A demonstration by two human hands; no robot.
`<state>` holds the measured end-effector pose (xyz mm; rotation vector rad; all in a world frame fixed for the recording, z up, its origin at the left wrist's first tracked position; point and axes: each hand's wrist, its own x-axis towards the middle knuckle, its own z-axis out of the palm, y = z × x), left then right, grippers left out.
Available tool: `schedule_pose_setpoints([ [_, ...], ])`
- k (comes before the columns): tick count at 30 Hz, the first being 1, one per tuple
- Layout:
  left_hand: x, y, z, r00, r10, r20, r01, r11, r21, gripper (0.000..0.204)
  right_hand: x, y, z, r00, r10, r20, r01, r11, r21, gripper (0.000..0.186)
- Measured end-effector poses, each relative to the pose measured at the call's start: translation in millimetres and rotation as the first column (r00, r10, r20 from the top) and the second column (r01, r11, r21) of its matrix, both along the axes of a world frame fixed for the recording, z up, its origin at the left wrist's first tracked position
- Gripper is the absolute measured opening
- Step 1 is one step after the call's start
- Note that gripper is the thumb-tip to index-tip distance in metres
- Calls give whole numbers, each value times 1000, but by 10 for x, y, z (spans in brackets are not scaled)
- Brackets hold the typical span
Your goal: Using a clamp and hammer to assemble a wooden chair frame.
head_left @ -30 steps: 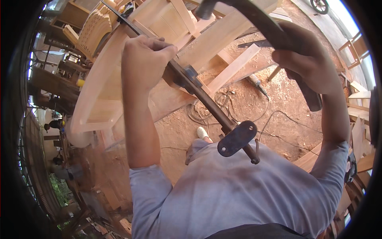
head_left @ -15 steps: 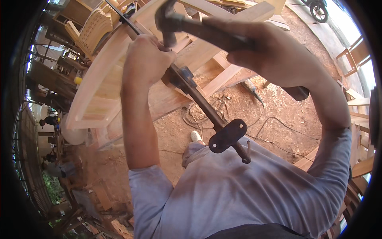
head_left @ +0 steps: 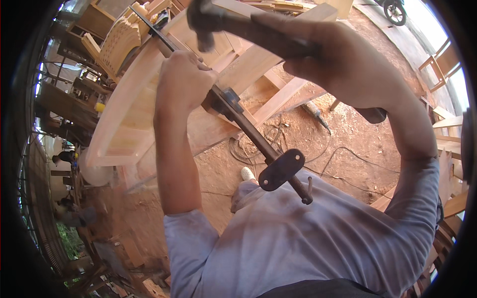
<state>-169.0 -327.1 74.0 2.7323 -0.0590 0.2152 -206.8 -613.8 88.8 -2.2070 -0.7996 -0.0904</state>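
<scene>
My right hand is wrapped round the handle of a hammer, whose dark metal head hangs above and just beyond my left hand. My left hand is closed over a long bar clamp at the edge of the woodwork; what its fingertips pinch is hidden. The clamp runs diagonally from the far left toward my shirt and ends in a dark oval plate and a threaded screw with a small cross handle. Beneath it lies a pale wooden frame with a curved outer edge.
Carved wooden pieces stand at the far left. A power tool and its cables lie on the dusty floor among shavings. A wooden chair and a motorbike wheel are at the far right. People sit at the left.
The hammer head has risen a little and swung left, away from my left fingertips. My left hand stays on the clamp, and the whole view has shifted slightly.
</scene>
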Motion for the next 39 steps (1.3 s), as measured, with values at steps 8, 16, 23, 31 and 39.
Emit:
schedule_pose_setpoints([
  [8, -32, 84, 126, 991, -118, -64, 120, 993, 18, 38, 10, 39, 8, 993, -13, 113, 25, 994, -102, 55],
  [16, 1098, 679, -413, 910, 360, 207, -251, 874, -417, 38, 4, 38, 199, 953, -218, 212, 168, 958, 231, 56],
  [23, 1649, 987, -1273, 976, 204, 73, -1, 343, -939, 57, 13, 128, 160, 972, 87, 219, -89, 996, 1, 50],
  [31, 1466, 862, -1059, 985, 171, -18, -76, 339, -938, 42, 14, 22, 289, 970, -7, 243, 8, 1000, -5, 37],
  [39, 1410, 859, -1028, 974, 227, 17, -65, 350, -934, 38, -33, -14, 300, 867, -189, 462, 97, 972, 216, 66],
])
